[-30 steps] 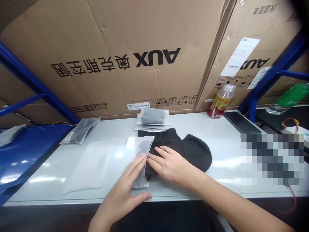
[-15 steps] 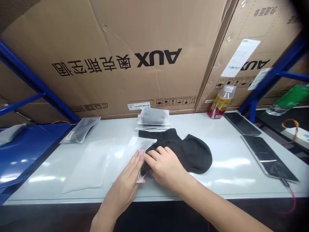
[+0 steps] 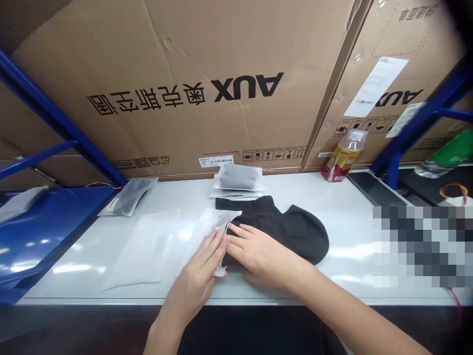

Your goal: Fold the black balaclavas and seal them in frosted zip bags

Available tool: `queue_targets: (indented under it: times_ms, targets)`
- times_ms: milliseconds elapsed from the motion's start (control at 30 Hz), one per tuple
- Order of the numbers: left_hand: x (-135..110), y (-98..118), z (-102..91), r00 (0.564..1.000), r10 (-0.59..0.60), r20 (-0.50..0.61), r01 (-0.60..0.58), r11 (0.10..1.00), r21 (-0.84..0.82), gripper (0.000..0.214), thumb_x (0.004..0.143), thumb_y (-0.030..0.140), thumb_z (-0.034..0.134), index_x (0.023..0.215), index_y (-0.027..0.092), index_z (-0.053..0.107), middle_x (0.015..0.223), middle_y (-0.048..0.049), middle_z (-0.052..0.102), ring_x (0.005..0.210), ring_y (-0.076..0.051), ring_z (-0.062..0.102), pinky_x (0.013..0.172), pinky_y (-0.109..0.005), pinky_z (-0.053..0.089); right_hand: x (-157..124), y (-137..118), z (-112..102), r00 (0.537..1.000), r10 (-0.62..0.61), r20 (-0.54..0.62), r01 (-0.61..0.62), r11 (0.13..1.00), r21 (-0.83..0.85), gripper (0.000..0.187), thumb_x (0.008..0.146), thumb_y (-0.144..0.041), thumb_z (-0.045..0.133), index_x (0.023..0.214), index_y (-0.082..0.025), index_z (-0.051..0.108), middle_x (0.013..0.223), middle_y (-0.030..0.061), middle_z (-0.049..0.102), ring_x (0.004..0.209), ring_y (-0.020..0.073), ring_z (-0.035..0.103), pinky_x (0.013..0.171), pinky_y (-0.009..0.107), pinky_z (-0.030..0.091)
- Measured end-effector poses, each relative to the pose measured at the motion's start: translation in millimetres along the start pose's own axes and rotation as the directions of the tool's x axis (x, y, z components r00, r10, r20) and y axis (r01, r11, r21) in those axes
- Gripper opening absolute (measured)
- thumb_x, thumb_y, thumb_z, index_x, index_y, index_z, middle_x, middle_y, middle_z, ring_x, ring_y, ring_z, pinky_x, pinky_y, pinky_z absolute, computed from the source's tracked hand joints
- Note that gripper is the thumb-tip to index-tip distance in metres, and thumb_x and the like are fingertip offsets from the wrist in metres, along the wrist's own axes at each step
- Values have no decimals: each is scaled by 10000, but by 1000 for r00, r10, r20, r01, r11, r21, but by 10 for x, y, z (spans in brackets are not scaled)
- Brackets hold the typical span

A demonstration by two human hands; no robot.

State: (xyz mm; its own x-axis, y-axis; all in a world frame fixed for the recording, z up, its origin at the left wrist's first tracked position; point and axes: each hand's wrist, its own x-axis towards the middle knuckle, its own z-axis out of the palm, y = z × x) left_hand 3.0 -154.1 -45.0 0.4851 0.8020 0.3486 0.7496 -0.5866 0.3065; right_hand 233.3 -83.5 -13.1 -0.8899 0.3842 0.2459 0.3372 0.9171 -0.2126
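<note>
- Head view, lower centre: the left hand (image 3: 197, 266) lies over the bag (image 3: 216, 217), its fingers straight and pressed together near the bag's edge; the thumb is mostly hidden, so I cannot tell whether it pinches the plastic.
- Head view, just right of that: the right hand (image 3: 258, 254) rests palm down on the cloth (image 3: 295, 229), fingers slightly spread and pointing left, their tips at the bag's mouth; whether they pinch any fabric cannot be told.
- The cloth, black and lying flat, runs from the centre of the frame toward the right; its left end meets the bag's mouth, though how far it reaches inside is hard to see under the hands.
- The bag, whitish and see-through, lies at the centre, its open edge facing right.
- Left of centre, a flat bag (image 3: 144, 251) lies on the table (image 3: 351, 281); above it sits a filled bag (image 3: 135, 195) with dark contents.
- Just above the cloth stands a stack (image 3: 239, 178) of bags, the top one holding something dark.
- Right side: a bottle (image 3: 343, 157) with a red and yellow label, a phone (image 3: 375, 189) beside it, and a pixelated patch (image 3: 421, 246) below.
- Across the top: a large box (image 3: 185, 49) with upside-down "AUX" lettering.
</note>
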Motion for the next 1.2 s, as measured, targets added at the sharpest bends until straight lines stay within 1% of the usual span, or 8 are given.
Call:
queue_targets:
  times_ms: [167, 333, 367, 467, 533, 767, 1033, 1200]
  targets:
    - [-11, 35, -188, 999, -29, -16, 25, 986, -167, 553, 1130, 414, 343, 1675, 357, 269, 1741, -28, 281, 1599, -301, 278, 1278, -528, 335, 140, -101, 34, 988, 148, -54, -148, 989, -7, 473, 935, -59, 534, 1403, -35, 601, 1409, 212, 664, 1412, 344, 545, 1182, 478, 446]
    - [-104, -92, -330, 980, -184, 77, 197, 956, -217, 721, 1036, 724, 293, 1658, 363, 336, 1688, -28, 405, 1558, -326, 376, 1277, -545, 320, -84, -177, -104, 972, 196, -133, -132, 915, 382, 376, 999, -306, 623, 1364, -218, 642, 1444, 96, 660, 1447, 267, 518, 1222, 432, 410]
    - [-113, -126, -308, 964, -254, 75, 264, 951, -160, 675, 1060, 670, 342, 1664, 370, 314, 1698, -28, 387, 1572, -334, 343, 1270, -577, 317, -151, -163, -112, 922, 338, -190, -229, 870, 436, 307, 1031, -345, 585, 1309, -239, 663, 1375, 85, 695, 1363, 253, 592, 1157, 416, 474]
    - [-105, -183, -164, 915, -395, 82, 395, 918, 16, 649, 1090, 515, 446, 1683, 392, 214, 1725, -43, 325, 1601, -366, 249, 1240, -705, 257, -262, -121, -52, 589, 761, -274, -618, 642, 455, 270, 1060, -437, 517, 1124, -227, 674, 1080, 98, 743, 1003, 265, 721, 840, 397, 586]
    - [-86, -169, -57, 910, -405, 88, 401, 914, 57, 671, 1101, 485, 429, 1695, 389, 131, 1731, -66, 306, 1606, -370, 226, 1228, -749, 209, -227, -135, 19, 506, 830, -233, -747, 557, 362, 318, 1021, -535, 559, 951, -235, 639, 916, 88, 713, 852, 281, 711, 709, 397, 559]
    - [-39, 62, 75, 928, -370, 48, 368, 929, 38, 889, 1044, 542, 539, 1709, 319, -6, 1759, -137, 195, 1606, -401, 205, 1230, -748, 217, 177, -373, 45, 581, 804, -127, -669, 561, 487, 237, 942, -391, 627, 889, -280, 424, 839, 2, 645, 766, 227, 677, 620, 328, 511]
    - [165, 230, -30, 879, -395, -269, 358, 917, -178, 321, 1047, 355, 550, 1312, 286, 718, 1454, -45, 681, 1428, -320, 573, 1179, -528, 511, 270, -445, 216, 510, 860, -27, -320, 219, 922, 139, 912, -306, 616, 958, -266, 492, 922, -4, 703, 860, 198, 702, 741, 311, 578]
    - [284, 413, 5, 815, -438, -379, 322, 886, -333, 321, 1054, 299, 552, 1318, 274, 733, 1399, -28, 718, 1372, -294, 628, 1193, -521, 511, 257, -601, 331, 554, 829, -81, -256, 262, 930, 187, 998, -263, 527, 1184, -272, 511, 1209, 74, 723, 1134, 215, 714, 939, 345, 602]
